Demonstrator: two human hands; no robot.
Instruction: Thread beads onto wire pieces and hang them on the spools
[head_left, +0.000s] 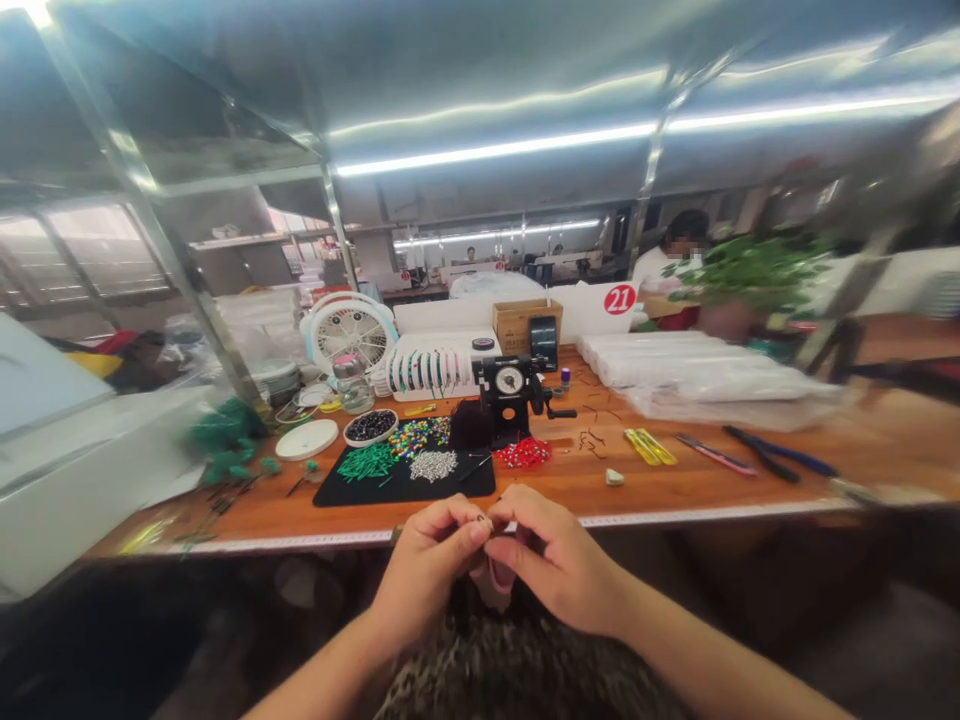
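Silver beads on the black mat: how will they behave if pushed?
The silver beads will probably scatter, being heaped loose. Some may roll, as they look small and roundish. The black mat looks rimless, so strays could run off it.

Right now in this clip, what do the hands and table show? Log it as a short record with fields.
Left hand: pinching a small item, identity unclear
Right hand: close beside the left, grip unclear
Black mat: green pile, silver pile, mixed-colour pile
Right of mat: red pile
Machine: black, with dial and crank
Table, right side: pliers
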